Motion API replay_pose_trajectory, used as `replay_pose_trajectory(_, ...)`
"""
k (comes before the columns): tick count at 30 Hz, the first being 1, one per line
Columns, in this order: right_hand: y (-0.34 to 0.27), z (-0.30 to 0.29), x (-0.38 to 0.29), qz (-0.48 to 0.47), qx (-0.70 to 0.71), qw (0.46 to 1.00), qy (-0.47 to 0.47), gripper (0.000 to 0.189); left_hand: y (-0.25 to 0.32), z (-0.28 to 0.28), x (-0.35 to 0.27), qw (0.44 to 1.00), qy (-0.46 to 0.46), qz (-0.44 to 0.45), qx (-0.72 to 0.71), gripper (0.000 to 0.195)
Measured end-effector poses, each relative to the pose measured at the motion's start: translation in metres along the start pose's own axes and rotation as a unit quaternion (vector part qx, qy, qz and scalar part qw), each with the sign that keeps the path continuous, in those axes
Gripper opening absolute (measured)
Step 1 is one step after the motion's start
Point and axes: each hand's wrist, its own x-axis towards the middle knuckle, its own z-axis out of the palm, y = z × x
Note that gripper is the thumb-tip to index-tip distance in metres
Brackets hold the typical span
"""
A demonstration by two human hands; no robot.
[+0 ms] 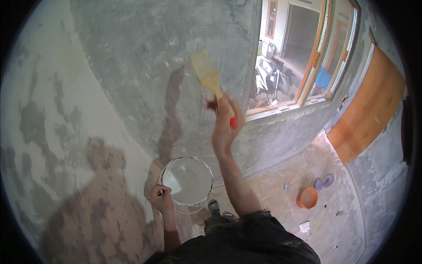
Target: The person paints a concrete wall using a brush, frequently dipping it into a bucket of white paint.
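My right hand (228, 122) grips the handle of a wide paintbrush (208, 74), yellowish with a red handle end. Its blurred bristles are up at the grey plastered wall (145, 59); whether they touch it I cannot tell. Low on the left, my left hand (161, 197) pinches the rim of a round white bucket (169, 201). Pale, whitish liquid (193, 181) is inside the bucket, with a bright patch of light on its left side. A thin wire bail hangs below the bucket's near rim.
An open-looking window with a wooden frame (311, 71) is right of the brush; a motorcycle (272, 77) stands beyond it. An orange-brown panel (369, 109) stands farther right. On the tiled floor (273, 217) lie an orange tub (306, 198), a purple item (327, 180) and small litter.
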Motion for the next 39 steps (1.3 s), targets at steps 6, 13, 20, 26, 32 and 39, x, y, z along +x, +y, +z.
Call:
replay_pose_trajectory(6,0.006,0.036,0.048,-0.001,0.031,0.999,-0.031,0.035,-0.013,-0.003,-0.002,1.000,-0.018,0.000,0.019,0.014)
replay_pose_trajectory(13,0.069,0.000,-0.027,0.048,-0.050,0.996,0.057,0.029,-0.008,0.001,-0.001,1.000,-0.012,0.019,0.015,0.014)
replay_pose_trajectory(20,0.082,-0.051,-0.109,0.140,-0.069,0.985,0.071,0.031,-0.007,0.001,-0.002,1.000,-0.008,0.007,0.018,0.015)
replay_pose_trajectory(26,0.030,-0.011,-0.048,-0.025,-0.089,0.996,0.011,0.030,-0.012,-0.001,-0.004,1.000,-0.002,0.014,0.015,0.014)
replay_pose_trajectory(32,0.017,0.031,0.019,-0.037,0.002,0.999,-0.021,0.028,-0.011,0.002,-0.006,1.000,-0.019,0.015,0.017,0.013)
replay_pose_trajectory(39,0.090,-0.022,-0.049,-0.030,-0.156,0.987,0.016,0.022,-0.014,0.002,-0.004,0.999,-0.027,0.034,0.021,0.013)
